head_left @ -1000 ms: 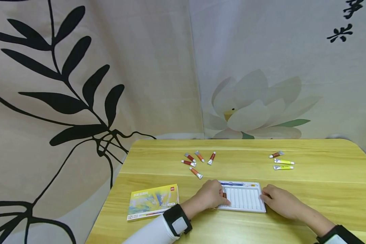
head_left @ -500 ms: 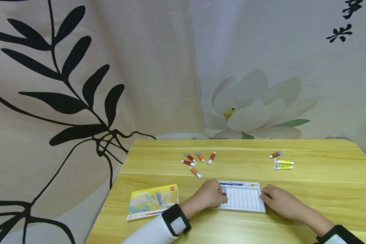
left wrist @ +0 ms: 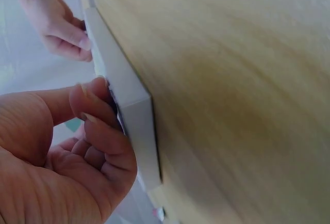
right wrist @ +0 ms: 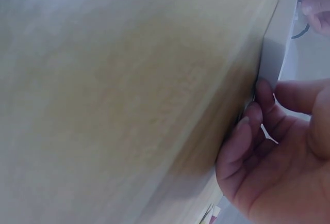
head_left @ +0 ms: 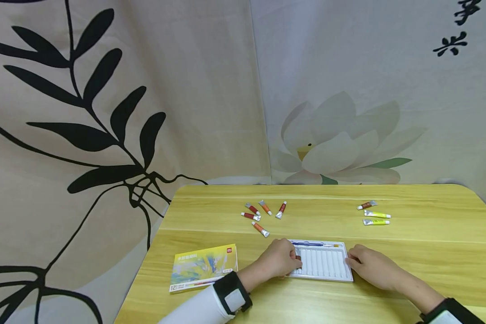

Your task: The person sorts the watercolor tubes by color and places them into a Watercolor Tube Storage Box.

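Your left hand (head_left: 281, 258) works at the left end of the white tray (head_left: 324, 279), its thumb and fingertips curled together on a brown tube (head_left: 298, 258) that sits partly under them. Most of that tube is hidden, so you cannot tell whether it lies fully down in its slot. Gripping it at the tips probably suits so narrow a groove.

Your right hand (head_left: 374, 266) holds the opposite end — thumb at the rim, a curled finger against the side wall, as the right wrist view shows. That hold likely keeps the tray from sliding while the other hand presses. The tray lies flat on the wooden table (head_left: 429, 252), between your hands, its slots running away from you and a blue-handled brush (head_left: 313, 245) lying across its far side.

Five red and orange tubes (head_left: 260, 229) lie loose beyond your left hand, and three more, two yellow and one brown (head_left: 376, 222), lie farther right; both groups seem placed within reach, yet out of the way of your wrists. The yellow box (head_left: 204, 265) lies left of the tray, beside your left forearm — apart from the tray, so it leaves your fingers room.
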The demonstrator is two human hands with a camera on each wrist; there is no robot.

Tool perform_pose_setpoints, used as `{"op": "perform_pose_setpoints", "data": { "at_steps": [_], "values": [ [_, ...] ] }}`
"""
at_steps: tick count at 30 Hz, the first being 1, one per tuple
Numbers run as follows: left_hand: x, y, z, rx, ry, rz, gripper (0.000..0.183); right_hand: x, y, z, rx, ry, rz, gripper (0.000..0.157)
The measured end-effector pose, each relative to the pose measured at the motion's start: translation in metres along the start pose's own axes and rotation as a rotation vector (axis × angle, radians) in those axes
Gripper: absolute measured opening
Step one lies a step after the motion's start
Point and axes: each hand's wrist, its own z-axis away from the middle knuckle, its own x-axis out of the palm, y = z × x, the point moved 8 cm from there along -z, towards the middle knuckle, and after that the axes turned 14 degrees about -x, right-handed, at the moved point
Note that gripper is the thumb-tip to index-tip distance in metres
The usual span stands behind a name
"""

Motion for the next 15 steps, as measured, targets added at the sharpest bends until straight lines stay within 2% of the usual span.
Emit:
{"op": "perform_pose_setpoints", "data": {
  "at_steps": [5,12,15],
  "values": [
    [-0.012,-0.003,0.003,0.023,0.042,0.000,0.039,-0.001,-0.001,-0.002,-0.006,-0.001,-0.004,0.028],
    [-0.028,-0.023,0.006,-0.033,0.102,-0.053,0.036,-0.001,0.000,-0.002,-0.004,-0.016,-0.014,0.026],
    [-0.031,-0.028,0.008,-0.029,0.109,-0.067,0.035,-0.001,0.002,-0.002,-0.010,-0.026,-0.033,0.025]
  ]
}}
